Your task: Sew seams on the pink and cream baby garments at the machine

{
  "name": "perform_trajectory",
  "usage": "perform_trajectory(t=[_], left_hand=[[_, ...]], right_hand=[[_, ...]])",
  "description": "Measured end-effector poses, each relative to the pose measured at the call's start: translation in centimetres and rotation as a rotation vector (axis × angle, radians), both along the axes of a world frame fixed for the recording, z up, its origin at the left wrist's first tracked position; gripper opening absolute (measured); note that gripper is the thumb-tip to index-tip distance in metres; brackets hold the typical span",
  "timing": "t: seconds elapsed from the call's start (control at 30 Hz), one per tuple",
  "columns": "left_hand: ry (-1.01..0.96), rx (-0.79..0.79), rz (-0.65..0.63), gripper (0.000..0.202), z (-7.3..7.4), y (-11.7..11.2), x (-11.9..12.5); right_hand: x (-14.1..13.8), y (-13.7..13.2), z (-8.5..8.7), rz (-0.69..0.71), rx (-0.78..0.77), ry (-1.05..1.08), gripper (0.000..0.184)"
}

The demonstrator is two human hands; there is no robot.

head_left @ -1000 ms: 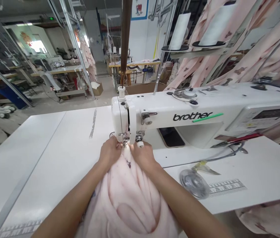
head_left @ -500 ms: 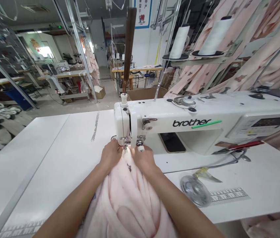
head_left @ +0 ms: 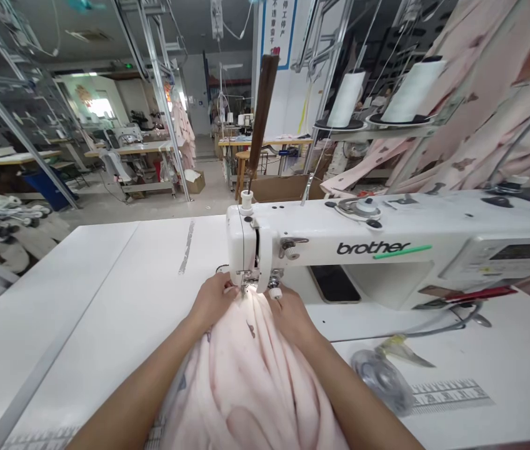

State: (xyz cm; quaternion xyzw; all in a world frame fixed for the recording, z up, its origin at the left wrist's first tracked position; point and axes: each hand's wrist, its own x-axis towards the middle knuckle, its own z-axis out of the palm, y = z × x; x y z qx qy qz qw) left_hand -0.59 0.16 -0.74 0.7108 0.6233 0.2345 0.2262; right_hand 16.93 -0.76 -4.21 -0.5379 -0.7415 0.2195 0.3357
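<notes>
Pale pink printed fabric [head_left: 250, 375] runs in folds from the front of the table up to the needle area of a white sewing machine [head_left: 302, 237]. Left of the presser foot [head_left: 245, 289], my left hand [head_left: 213, 300] pinches the fabric's edge with thumb and finger together. On the other side, my right hand [head_left: 290, 312] grips the fabric close to the foot; its fingertips are partly hidden behind the machine head and a tension knob. The machine's lamp lights the cloth between both hands.
A phone [head_left: 335, 284] lies under the machine arm. To the right are a clear round bobbin case [head_left: 382, 378], small yellow-handled snips [head_left: 405, 350] and a ruler strip [head_left: 450, 395]. Thread cones [head_left: 347, 100] stand behind. Pink cloth [head_left: 471, 125] hangs at the back right.
The view has tilted up slightly, so everything sits lower and a little further right. Both hands stay on the fabric beside the presser foot, with hardly any movement relative to the machine.
</notes>
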Motion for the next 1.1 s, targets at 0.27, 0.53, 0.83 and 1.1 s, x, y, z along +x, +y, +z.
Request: perform_trajectory(t=[0.27, 0.53, 0.83, 1.1], left_hand=[[-0.028, -0.029, -0.001, 0.015, 0.2, -0.2, 0.1], [-0.039, -0.042, -0.008, 0.013, 0.2, -0.5, 0.1], [-0.056, 0.001, -0.038, 0.017, 0.2, -0.8, 0.0], [-0.093, -0.071, -0.023, 0.014, 1.5, -1.7, -0.1]], right_hand=[[0.0, -0.1, 0.3, -0.001, -0.043, 0.022, 0.035], [0.1, -0.1, 0.3, 0.018, -0.057, 0.020, 0.034], [0.3, -0.1, 0.6, 0.118, -0.035, 0.068, 0.026], [0.3, 1.2, -1.0, 0.190, -0.013, 0.165, 0.013]])
